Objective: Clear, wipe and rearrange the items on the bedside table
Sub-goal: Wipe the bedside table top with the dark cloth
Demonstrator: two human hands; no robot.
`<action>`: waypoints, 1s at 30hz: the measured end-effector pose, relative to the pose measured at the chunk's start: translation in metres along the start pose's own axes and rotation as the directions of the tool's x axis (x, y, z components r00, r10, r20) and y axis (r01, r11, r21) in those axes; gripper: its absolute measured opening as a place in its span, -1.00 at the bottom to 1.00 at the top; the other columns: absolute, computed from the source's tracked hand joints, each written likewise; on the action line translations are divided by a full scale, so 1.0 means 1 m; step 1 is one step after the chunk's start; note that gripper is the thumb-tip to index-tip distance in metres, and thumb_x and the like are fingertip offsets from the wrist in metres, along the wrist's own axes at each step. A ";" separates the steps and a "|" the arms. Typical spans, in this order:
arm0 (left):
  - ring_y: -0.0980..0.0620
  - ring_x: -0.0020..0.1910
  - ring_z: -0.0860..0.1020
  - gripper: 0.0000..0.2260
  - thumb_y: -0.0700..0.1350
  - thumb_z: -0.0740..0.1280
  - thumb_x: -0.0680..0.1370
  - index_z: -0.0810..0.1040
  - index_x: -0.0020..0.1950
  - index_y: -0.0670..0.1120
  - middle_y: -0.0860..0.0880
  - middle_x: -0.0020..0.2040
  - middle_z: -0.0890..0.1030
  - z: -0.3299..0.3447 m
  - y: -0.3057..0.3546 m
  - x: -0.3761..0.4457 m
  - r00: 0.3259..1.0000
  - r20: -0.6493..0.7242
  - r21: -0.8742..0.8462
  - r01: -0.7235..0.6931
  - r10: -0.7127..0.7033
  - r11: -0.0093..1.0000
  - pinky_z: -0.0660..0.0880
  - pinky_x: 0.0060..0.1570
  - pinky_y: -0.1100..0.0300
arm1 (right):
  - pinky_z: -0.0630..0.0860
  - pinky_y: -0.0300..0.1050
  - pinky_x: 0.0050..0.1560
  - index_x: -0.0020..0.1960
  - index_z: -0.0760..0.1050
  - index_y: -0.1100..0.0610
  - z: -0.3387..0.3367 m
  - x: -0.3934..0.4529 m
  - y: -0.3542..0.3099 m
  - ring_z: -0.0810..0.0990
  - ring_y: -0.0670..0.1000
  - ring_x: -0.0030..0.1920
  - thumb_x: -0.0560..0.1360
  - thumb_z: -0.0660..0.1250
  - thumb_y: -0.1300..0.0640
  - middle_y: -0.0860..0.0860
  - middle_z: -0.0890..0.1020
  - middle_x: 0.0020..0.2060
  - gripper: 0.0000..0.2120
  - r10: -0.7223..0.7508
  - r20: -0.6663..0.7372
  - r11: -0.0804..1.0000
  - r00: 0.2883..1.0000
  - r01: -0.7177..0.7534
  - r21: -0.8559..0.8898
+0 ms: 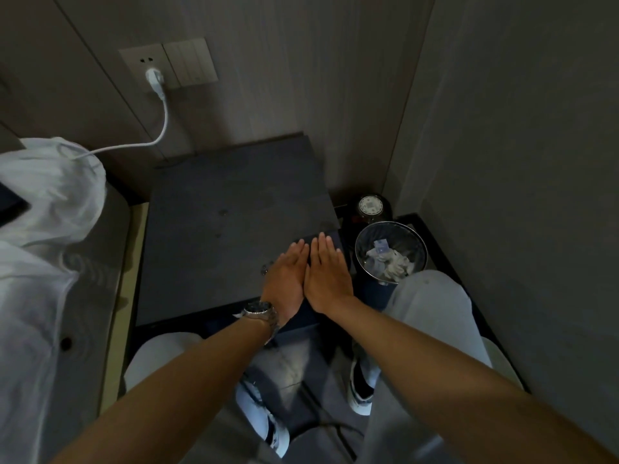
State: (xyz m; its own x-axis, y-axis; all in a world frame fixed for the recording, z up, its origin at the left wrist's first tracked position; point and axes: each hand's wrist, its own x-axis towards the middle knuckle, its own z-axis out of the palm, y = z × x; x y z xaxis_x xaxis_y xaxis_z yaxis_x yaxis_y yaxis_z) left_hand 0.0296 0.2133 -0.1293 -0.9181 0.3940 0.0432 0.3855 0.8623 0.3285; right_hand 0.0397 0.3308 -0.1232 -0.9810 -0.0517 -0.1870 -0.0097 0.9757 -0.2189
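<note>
Dim grey wall panels close in a narrow corner beside a bed, and the view looks steeply down. At far left lies rumpled white bedding [50,202], with a white charger cable [140,142] running from it up to a plug in the wall socket [154,77]. Next comes the bedside table [217,236], a dark rectangular top set against the wall, its long axis running from the person toward the wall. Its surface carries nothing that I can make out, only a few faint marks or smudges near the middle.

Over the near right corner of the table hover both hands, edge to edge. The left hand [284,279], with a wristwatch [259,311] on its wrist, is open flat, fingers together, and has hold of nothing. The right hand [326,274] is likewise spread flat and empty, fingers pointing toward the wall. Whether the palms touch the tabletop cannot be told.

To the right, on the floor, stands a wire mesh waste bin [390,252] with crumpled paper inside, and behind it a dark kettle [370,206].

Judging by the bare top, the clearing looks done, and the wiping is either due or finished. No cloth is in sight, so the next move likely calls for fetching one, or bringing the items back.
</note>
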 end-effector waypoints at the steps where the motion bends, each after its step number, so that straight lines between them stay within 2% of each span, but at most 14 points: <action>1: -0.01 0.60 0.06 -0.52 -0.13 0.08 0.69 0.11 0.61 -0.14 -0.09 0.61 0.12 -0.001 0.001 0.003 1.000 0.007 0.019 0.008 -0.008 1.000 0.02 0.57 0.09 | -0.22 0.04 0.58 0.59 -0.27 0.25 0.000 0.003 0.002 -0.26 0.10 0.59 0.69 -0.18 0.01 0.16 -0.23 0.59 -0.43 -0.009 -0.005 1.000 1.000 0.009 0.001; 7: 0.00 0.60 0.03 -0.50 -0.06 0.06 0.69 0.06 0.62 -0.13 -0.08 0.62 0.09 -0.007 -0.001 0.034 0.999 0.023 0.168 0.018 -0.022 0.986 0.00 0.57 0.05 | -0.27 0.05 0.56 0.58 -0.33 0.22 -0.010 0.031 0.011 -0.33 0.11 0.57 0.68 -0.17 0.01 0.16 -0.29 0.58 -0.41 -0.014 0.022 0.999 1.000 0.015 -0.029; 12: 0.02 0.60 0.07 -0.50 -0.03 0.06 0.69 0.09 0.62 -0.10 -0.05 0.62 0.11 -0.016 -0.011 0.060 0.998 0.063 0.135 -0.019 0.011 0.991 0.05 0.56 0.05 | -0.22 0.08 0.57 0.58 -0.32 0.20 -0.015 0.056 0.012 -0.32 0.12 0.57 0.68 -0.17 -0.03 0.17 -0.28 0.58 -0.39 -0.001 0.008 1.000 1.000 0.001 0.001; 16: -0.03 0.47 0.34 -0.55 -0.05 0.20 0.63 0.33 0.52 -0.09 -0.07 0.50 0.37 -0.034 -0.030 0.089 0.991 0.027 0.075 -0.131 0.130 0.989 0.16 0.48 0.08 | -0.24 0.08 0.57 0.59 -0.31 0.19 -0.020 0.087 0.010 -0.34 0.12 0.57 0.67 -0.20 -0.09 0.16 -0.30 0.57 -0.38 0.009 -0.014 1.000 1.000 -0.009 0.024; 19: -0.04 0.39 0.43 -0.59 -0.07 0.21 0.61 0.39 0.47 -0.08 -0.08 0.40 0.48 -0.043 -0.043 0.111 0.989 -0.023 -0.025 -0.145 0.144 0.989 0.28 0.43 0.09 | -0.26 0.07 0.56 0.60 -0.30 0.18 -0.021 0.108 0.008 -0.33 0.12 0.57 0.68 -0.23 -0.10 0.16 -0.28 0.58 -0.39 0.019 -0.038 1.000 0.999 -0.018 0.021; 21: -0.05 0.36 0.45 -0.61 -0.06 0.19 0.62 0.39 0.45 -0.08 -0.08 0.37 0.49 -0.045 -0.057 0.130 0.994 -0.082 -0.064 -0.072 0.067 0.995 0.39 0.36 0.04 | -0.27 0.07 0.56 0.59 -0.31 0.19 -0.022 0.124 0.007 -0.33 0.13 0.57 0.68 -0.22 -0.10 0.17 -0.28 0.57 -0.39 0.013 -0.042 1.000 0.999 -0.014 -0.010; 25: -0.12 0.57 0.18 -0.52 -0.08 0.16 0.66 0.23 0.57 -0.18 -0.15 0.57 0.24 -0.045 -0.091 0.171 0.987 -0.086 -0.010 0.134 -0.134 0.991 0.18 0.52 0.01 | -0.25 0.09 0.57 0.59 -0.32 0.20 -0.031 0.159 0.005 -0.32 0.16 0.57 0.68 -0.20 -0.11 0.18 -0.30 0.57 -0.37 0.011 -0.028 0.999 1.000 -0.012 -0.036; 30: -0.11 0.59 0.09 -0.48 0.11 0.06 0.68 0.16 0.60 -0.08 -0.06 0.61 0.14 -0.048 -0.124 0.208 0.929 -0.079 0.084 0.367 -0.361 0.926 0.13 0.52 -0.08 | -0.26 0.08 0.56 0.59 -0.33 0.19 -0.038 0.203 0.001 -0.32 0.16 0.57 0.68 -0.18 -0.12 0.17 -0.30 0.57 -0.36 0.019 -0.018 0.999 1.000 -0.019 -0.040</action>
State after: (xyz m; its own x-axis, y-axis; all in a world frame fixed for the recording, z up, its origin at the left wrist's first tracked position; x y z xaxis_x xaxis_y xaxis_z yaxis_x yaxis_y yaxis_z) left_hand -0.2134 0.1734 -0.1160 -0.9995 0.0298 -0.0036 0.0281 0.9701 0.2412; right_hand -0.1668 0.3290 -0.1251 -0.9844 -0.0296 -0.1733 0.0016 0.9842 -0.1772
